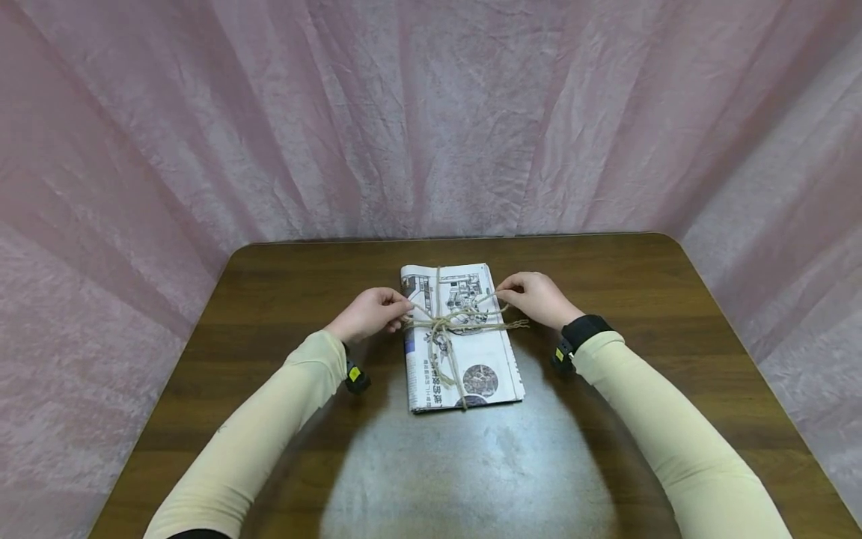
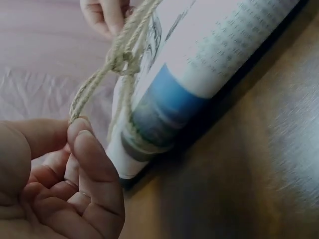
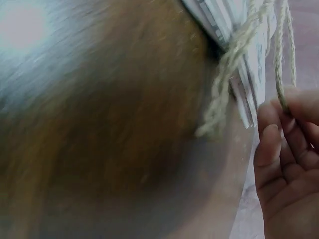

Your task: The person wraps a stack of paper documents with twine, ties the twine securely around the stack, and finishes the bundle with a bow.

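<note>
A folded stack of newspapers (image 1: 471, 355) lies on the table, crossed lengthwise and crosswise by beige twine (image 1: 438, 292). Near the middle of its top the twine meets in a knot (image 2: 122, 62). At the stack's left edge my left hand (image 1: 377, 311) pinches a loop of twine between thumb and forefinger. My right hand (image 1: 535, 299), beyond the right edge, pinches another loop of the twine (image 3: 280, 59). Both loops are drawn out sideways from the knot. Loose twine ends (image 3: 214, 109) stick out past the right edge, below the right hand.
The stack rests on a brown wooden table (image 1: 283, 299) with rounded far corners. A pink curtain (image 1: 471, 120) hangs behind it and at both sides. Each wrist wears a black strap (image 1: 584, 329) with a small camera. Light glares on the table's near part.
</note>
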A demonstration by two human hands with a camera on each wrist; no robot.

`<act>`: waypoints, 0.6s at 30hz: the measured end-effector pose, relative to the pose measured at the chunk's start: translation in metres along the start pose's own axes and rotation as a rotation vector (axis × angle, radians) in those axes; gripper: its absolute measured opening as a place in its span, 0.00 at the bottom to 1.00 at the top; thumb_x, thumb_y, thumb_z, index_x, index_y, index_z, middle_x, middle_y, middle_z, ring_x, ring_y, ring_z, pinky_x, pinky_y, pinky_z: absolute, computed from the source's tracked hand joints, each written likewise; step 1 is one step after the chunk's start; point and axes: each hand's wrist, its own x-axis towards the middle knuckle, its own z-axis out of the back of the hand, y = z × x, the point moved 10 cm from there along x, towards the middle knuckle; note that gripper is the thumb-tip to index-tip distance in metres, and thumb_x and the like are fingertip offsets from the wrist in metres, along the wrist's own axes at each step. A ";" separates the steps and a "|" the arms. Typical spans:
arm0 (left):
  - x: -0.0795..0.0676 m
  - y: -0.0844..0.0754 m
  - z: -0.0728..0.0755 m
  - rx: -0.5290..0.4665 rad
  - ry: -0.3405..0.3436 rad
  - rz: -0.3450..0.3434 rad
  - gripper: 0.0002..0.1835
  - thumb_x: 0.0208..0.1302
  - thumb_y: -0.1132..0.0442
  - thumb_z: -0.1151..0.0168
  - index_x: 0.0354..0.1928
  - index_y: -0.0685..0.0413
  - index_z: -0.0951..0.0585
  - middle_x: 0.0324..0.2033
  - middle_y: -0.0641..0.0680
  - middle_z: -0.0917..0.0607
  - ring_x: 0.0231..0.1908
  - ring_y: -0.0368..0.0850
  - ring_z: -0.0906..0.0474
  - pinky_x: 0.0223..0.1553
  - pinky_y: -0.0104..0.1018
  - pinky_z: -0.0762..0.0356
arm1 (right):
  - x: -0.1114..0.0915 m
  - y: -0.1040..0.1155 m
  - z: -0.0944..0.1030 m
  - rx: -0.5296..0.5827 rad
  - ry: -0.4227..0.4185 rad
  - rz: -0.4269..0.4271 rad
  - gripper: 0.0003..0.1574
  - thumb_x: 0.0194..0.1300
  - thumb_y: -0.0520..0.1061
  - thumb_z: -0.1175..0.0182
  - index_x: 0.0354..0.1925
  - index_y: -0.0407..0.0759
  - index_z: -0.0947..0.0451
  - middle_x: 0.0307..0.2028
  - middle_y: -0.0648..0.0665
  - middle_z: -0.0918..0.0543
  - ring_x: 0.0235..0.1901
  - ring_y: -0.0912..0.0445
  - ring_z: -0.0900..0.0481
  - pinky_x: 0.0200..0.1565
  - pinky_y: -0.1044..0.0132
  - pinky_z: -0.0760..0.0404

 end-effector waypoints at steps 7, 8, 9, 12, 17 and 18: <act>-0.006 0.015 -0.005 -0.023 -0.003 0.034 0.13 0.73 0.60 0.42 0.43 0.66 0.21 0.29 0.55 0.22 0.26 0.43 0.27 0.34 0.41 0.23 | -0.006 -0.011 -0.004 -0.029 0.025 -0.020 0.12 0.73 0.48 0.41 0.44 0.44 0.15 0.40 0.46 0.15 0.35 0.52 0.23 0.38 0.57 0.25; -0.007 0.015 -0.005 -0.019 -0.005 0.032 0.12 0.73 0.60 0.42 0.43 0.66 0.21 0.30 0.56 0.22 0.27 0.43 0.27 0.34 0.41 0.23 | -0.006 -0.011 -0.004 -0.029 0.023 -0.023 0.12 0.73 0.48 0.41 0.44 0.44 0.15 0.40 0.46 0.15 0.35 0.52 0.23 0.38 0.57 0.25; -0.007 0.016 -0.005 -0.020 -0.009 0.033 0.12 0.73 0.61 0.42 0.43 0.66 0.21 0.29 0.56 0.22 0.26 0.43 0.27 0.33 0.41 0.23 | -0.006 -0.012 -0.004 -0.029 0.020 -0.025 0.12 0.72 0.48 0.41 0.44 0.44 0.15 0.40 0.46 0.15 0.36 0.52 0.23 0.39 0.57 0.25; -0.006 0.015 -0.002 -0.028 -0.023 0.029 0.13 0.73 0.60 0.42 0.45 0.67 0.20 0.30 0.58 0.21 0.26 0.44 0.27 0.33 0.41 0.22 | -0.005 -0.011 -0.004 -0.020 0.011 -0.036 0.13 0.72 0.49 0.41 0.45 0.44 0.15 0.42 0.46 0.15 0.37 0.52 0.22 0.40 0.57 0.24; -0.001 0.008 0.005 0.017 -0.059 0.002 0.14 0.73 0.56 0.42 0.49 0.60 0.19 0.36 0.61 0.20 0.29 0.47 0.26 0.34 0.43 0.23 | -0.002 -0.009 -0.002 0.009 -0.016 -0.041 0.14 0.72 0.50 0.41 0.48 0.45 0.15 0.44 0.46 0.15 0.38 0.52 0.21 0.41 0.56 0.23; 0.000 0.006 0.007 0.051 -0.067 -0.012 0.14 0.73 0.55 0.42 0.50 0.57 0.18 0.38 0.60 0.19 0.31 0.47 0.26 0.36 0.43 0.23 | -0.001 -0.008 -0.002 0.015 -0.022 -0.039 0.14 0.72 0.50 0.41 0.48 0.45 0.15 0.45 0.46 0.16 0.38 0.52 0.21 0.41 0.55 0.23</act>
